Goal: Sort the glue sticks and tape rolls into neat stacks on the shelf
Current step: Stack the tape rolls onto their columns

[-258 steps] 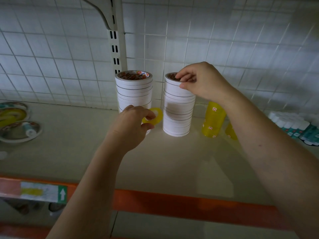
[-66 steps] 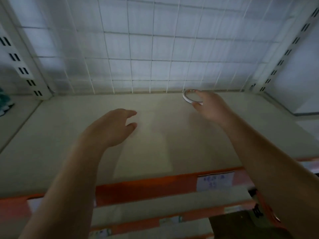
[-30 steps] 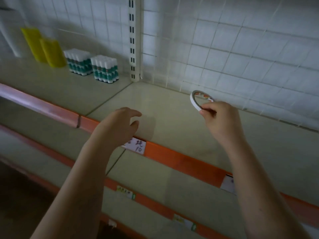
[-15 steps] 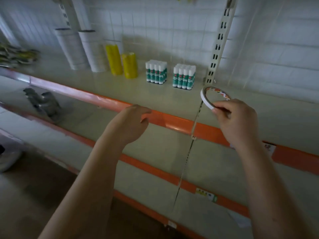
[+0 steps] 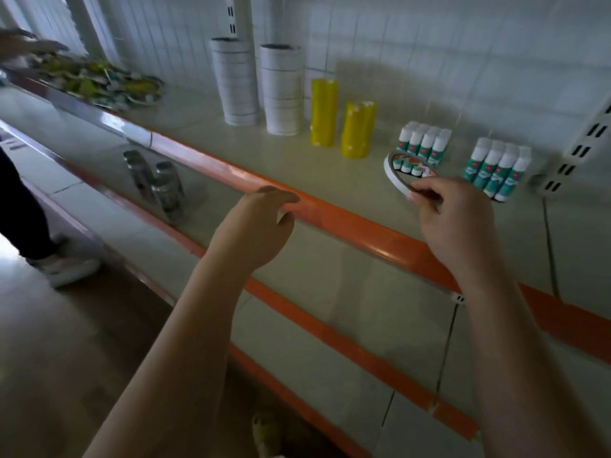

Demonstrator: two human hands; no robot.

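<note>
My right hand (image 5: 453,219) pinches a thin white tape roll (image 5: 395,175) by its rim, above the shelf (image 5: 231,140) in front of a group of glue sticks (image 5: 425,142). A second group of glue sticks (image 5: 497,171) stands to the right. Two tall stacks of white tape rolls (image 5: 236,81) (image 5: 282,90) stand at the back, with two yellow tape stacks (image 5: 323,112) (image 5: 357,128) beside them. My left hand (image 5: 254,226) hovers empty, fingers loosely curled, over the orange shelf edge (image 5: 330,213).
A heap of loose tape rolls and packets (image 5: 99,82) lies at the far left of the shelf, where another person's hand (image 5: 29,44) reaches in. Their leg and shoe (image 5: 62,269) stand on the floor at left. Metal cans (image 5: 158,185) sit on the lower shelf.
The view has swung left along the shelf. My right hand has carried the thin white roll toward the glue sticks and tape stacks. My left hand stays empty.
</note>
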